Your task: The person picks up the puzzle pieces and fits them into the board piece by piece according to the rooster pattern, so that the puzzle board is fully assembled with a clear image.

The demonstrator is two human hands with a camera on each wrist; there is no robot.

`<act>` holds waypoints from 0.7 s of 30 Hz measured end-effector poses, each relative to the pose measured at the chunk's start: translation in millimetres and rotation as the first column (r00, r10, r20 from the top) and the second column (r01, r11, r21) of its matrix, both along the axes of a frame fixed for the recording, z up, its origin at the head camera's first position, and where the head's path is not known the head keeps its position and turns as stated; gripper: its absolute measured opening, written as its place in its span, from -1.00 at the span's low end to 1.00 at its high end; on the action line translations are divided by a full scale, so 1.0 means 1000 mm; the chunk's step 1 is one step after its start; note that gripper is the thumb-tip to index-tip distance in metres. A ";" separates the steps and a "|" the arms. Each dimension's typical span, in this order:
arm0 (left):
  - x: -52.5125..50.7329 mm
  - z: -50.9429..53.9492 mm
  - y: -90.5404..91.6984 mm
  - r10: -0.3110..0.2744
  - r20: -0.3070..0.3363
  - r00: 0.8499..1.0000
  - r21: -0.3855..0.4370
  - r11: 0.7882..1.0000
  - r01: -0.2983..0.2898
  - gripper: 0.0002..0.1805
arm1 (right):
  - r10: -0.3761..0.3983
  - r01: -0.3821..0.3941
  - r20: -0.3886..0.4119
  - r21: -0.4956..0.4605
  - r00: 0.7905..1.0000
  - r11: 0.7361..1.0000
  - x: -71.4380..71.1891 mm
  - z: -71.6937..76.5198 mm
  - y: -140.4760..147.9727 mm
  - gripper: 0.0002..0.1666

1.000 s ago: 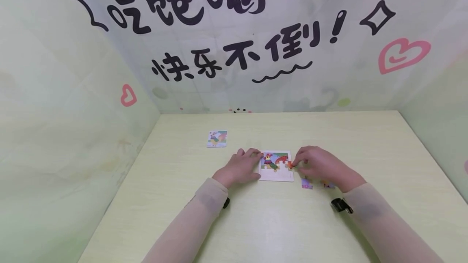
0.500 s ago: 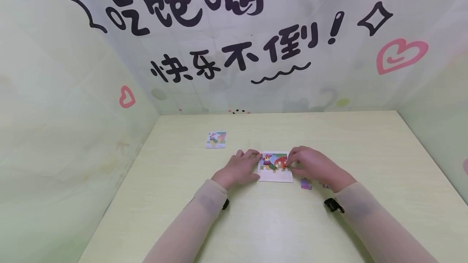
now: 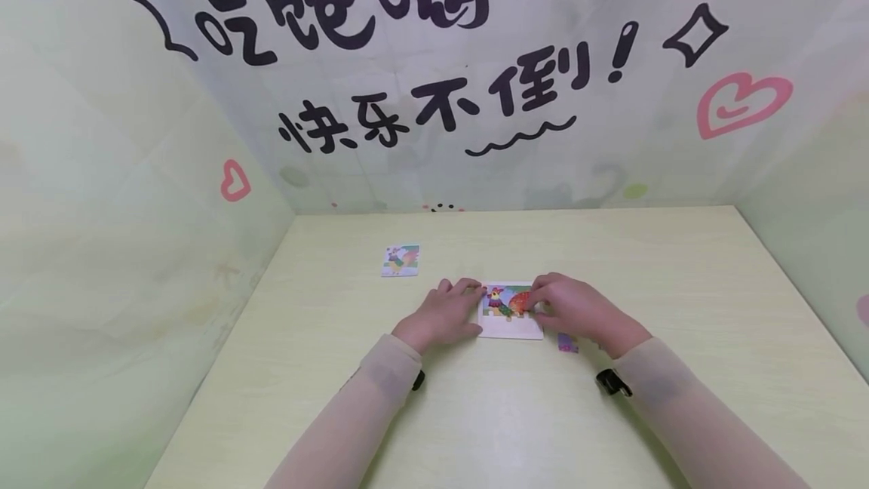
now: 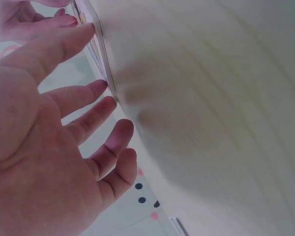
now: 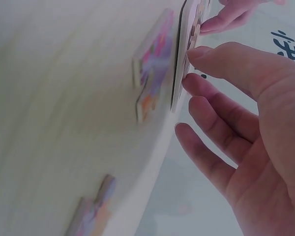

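A white-framed jigsaw board (image 3: pixel 509 329) lies on the table with a rooster picture partly assembled in its upper part; the lower strip shows white. My left hand (image 3: pixel 441 315) rests against the board's left side, index fingertip near the upper corner and thumb near the lower one, its fingers spread. At the right side, my right hand (image 3: pixel 587 312) presses an orange-red puzzle piece (image 3: pixel 522 302) with its fingertips, covering part of it. In the right wrist view its thumb and index fingertip touch the board, a gap between them.
Just right of the board lies a purple loose puzzle piece (image 3: pixel 567 343). Another loose piece (image 5: pixel 91 216) shows in the right wrist view, mostly hidden by my right arm from above. A rooster picture card (image 3: pixel 400 260) sits at the back left. Fabric walls border the table.
My right hand has moved left with the orange-red piece, from the board's right edge into the picture. The left hand has stayed at the board's left side.
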State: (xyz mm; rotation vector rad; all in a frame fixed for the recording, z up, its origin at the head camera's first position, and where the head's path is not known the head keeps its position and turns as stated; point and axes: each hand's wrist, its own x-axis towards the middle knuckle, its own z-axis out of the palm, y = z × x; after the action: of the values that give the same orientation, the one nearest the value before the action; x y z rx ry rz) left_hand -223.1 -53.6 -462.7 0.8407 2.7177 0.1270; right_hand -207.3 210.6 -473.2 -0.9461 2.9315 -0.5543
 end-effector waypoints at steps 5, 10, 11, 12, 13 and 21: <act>0.000 0.001 -0.001 -0.005 -0.005 1.000 -0.001 1.000 0.005 -0.20 | 0.003 -0.002 -0.033 0.031 0.999 1.000 0.000 0.001 -0.002 -0.85; 0.000 0.000 -0.001 -0.006 -0.005 1.000 -0.003 1.000 0.006 -0.20 | 0.006 -0.005 -0.047 0.036 0.999 0.999 0.000 0.002 -0.003 -0.86; 0.000 -0.001 -0.001 -0.006 -0.007 1.000 -0.003 1.000 0.006 -0.20 | 0.006 -0.004 -0.047 0.035 0.999 0.999 0.000 0.002 -0.003 -0.86; 0.000 -0.001 -0.001 -0.007 -0.009 1.000 -0.005 1.000 0.007 -0.20 | 0.007 -0.006 -0.049 0.034 0.999 0.999 0.000 0.002 -0.003 -0.86; 0.000 -0.001 -0.001 -0.006 -0.010 1.000 -0.005 1.000 0.006 -0.20 | 0.008 -0.006 -0.051 0.032 0.999 0.999 0.000 0.002 -0.003 -0.86; -0.001 -0.003 -0.001 -0.010 -0.014 1.000 -0.003 1.000 0.010 -0.20 | 0.015 -0.013 -0.063 0.030 0.998 0.999 0.001 0.002 -0.003 -0.78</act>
State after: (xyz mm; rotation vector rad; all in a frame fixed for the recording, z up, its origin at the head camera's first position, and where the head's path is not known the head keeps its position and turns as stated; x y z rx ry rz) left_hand -224.1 -54.9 -465.5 0.8576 2.7259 0.1154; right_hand -206.4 207.2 -471.4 -0.9988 2.9766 -0.4883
